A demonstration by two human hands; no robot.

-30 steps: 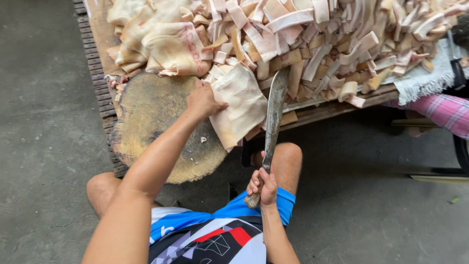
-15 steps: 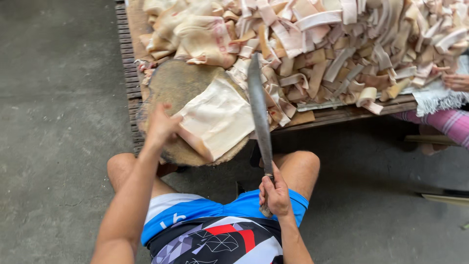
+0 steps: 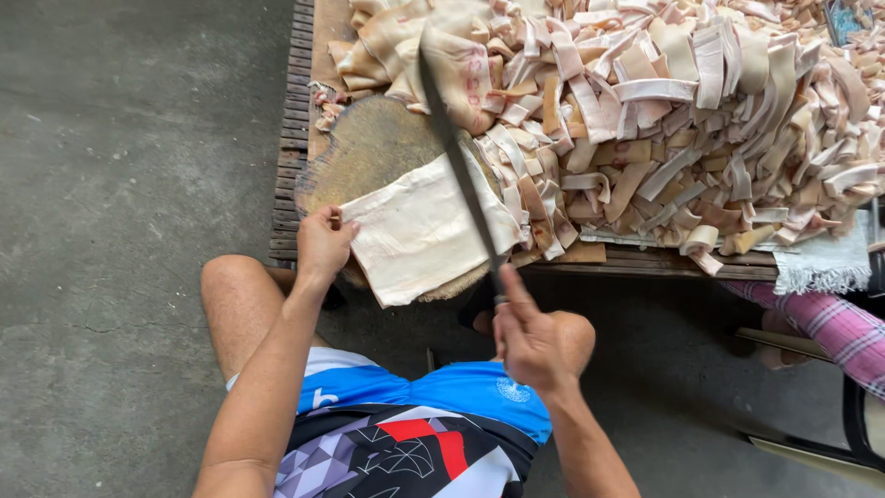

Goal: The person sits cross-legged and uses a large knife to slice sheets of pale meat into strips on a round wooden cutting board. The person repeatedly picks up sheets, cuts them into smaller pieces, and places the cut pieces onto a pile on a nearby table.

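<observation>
Since half a second ago we have drawn our left hand (image 3: 323,247) in from the block's far left edge onto the sheet (image 3: 419,229), and the knife (image 3: 458,161) has tipped forward, its blade now slanting across the sheet's right side with the tip up over the pile. Our left hand pinches the sheet's left edge, thumb on top, holding the pale slab flat on the round block (image 3: 369,152). Our right hand (image 3: 535,341) is wrapped tight around the knife handle, just past the near edge of the pallet (image 3: 293,111), above our right knee.

The sheet lies on the near half of the block, its near corner hanging over the rim; it looks whole, with no cut we can make out. Whether the blade touches it or hovers just above, we cannot tell.

As for progress, we judge much is done: a big heap of strips (image 3: 682,120) covers the pallet to the right. Left to do is this sheet, and a few broad uncut slabs (image 3: 415,46) sit behind the block. At the right edge, someone's plaid sleeve (image 3: 830,323) shows beside a fringed cloth (image 3: 820,263).
</observation>
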